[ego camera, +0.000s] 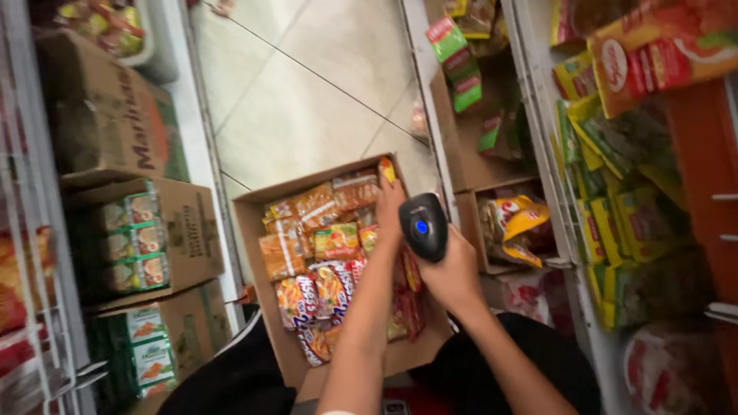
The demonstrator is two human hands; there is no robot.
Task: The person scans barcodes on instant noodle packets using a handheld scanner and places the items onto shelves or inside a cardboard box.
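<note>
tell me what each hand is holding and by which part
The right hand holds a black handheld scanner, its grip around the handle. The left hand reaches into the cardboard box at an orange snack packet; its grip isn't clear.

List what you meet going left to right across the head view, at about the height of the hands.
Open carton of green-labelled packs → open cardboard box of snack packets → left hand → black handheld scanner in the right hand → yellow snack bags → green and yellow packets on the shelf.

Stacked cardboard boxes of green-labelled packs sit to my left, beside the pale tiled floor. To my right, a white shelf rack carries yellow and green packets. A small box with yellow bags sits below it.
</note>
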